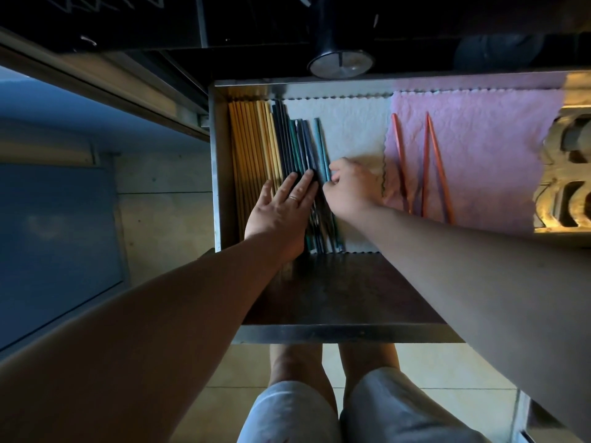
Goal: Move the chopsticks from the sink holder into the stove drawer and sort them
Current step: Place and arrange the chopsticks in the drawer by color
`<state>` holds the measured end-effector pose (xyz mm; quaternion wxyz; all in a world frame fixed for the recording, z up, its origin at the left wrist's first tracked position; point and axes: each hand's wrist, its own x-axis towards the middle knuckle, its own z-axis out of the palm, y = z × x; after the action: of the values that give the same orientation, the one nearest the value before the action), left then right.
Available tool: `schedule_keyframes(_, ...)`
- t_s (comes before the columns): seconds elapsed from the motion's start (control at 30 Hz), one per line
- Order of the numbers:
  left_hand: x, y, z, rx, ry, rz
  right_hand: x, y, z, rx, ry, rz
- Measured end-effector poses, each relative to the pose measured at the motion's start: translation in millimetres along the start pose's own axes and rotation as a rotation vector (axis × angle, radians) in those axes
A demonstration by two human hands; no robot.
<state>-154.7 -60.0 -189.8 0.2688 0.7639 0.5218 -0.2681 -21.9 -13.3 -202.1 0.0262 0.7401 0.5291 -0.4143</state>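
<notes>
The metal drawer (218,161) is pulled out below the stove. Yellow chopsticks (248,139) lie in a tight row along its left wall. Dark blue and teal chopsticks (295,142) lie beside them on a white cloth (351,129). My left hand (281,212) rests flat with spread fingers on the dark bundle. My right hand (350,187) pinches a light blue chopstick (321,145) at the bundle's right edge. Three orange chopsticks (425,161) lie loose and splayed on a pink cloth (479,139) to the right.
A black stove knob (340,63) sticks out above the drawer's back edge. A carved metal piece (566,174) sits at the drawer's right end. The drawer's dark front section (345,289) holds nothing. My knees and a tiled floor are below.
</notes>
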Motion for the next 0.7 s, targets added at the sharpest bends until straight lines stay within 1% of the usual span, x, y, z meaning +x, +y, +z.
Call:
schedule_keyframes(0.17,0.3,0.0,0.6,-0.029,0.029,0.002,-0.1,-4.3,2.7,0.032,0.024,0.038)
schedule_keyframes(0.3,3.6,0.4,2.2,-0.031,0.004,0.009,-1.4,-6.2,8.3,0.120,-0.012,0.051)
schedule_keyframes(0.47,3.4,5.0,-1.4,-0.021,-0.007,-0.007,-3.7,2.0,2.2,0.109,-0.023,0.047)
schedule_keyframes(0.57,1.8,10.3,-8.0,-0.053,0.029,-0.019,-6.6,9.6,-8.2,0.111,0.012,0.067)
schedule_keyframes(0.7,2.6,29.8,-20.3,-0.092,0.067,-0.001,-11.4,31.6,-33.6,0.105,0.116,0.016)
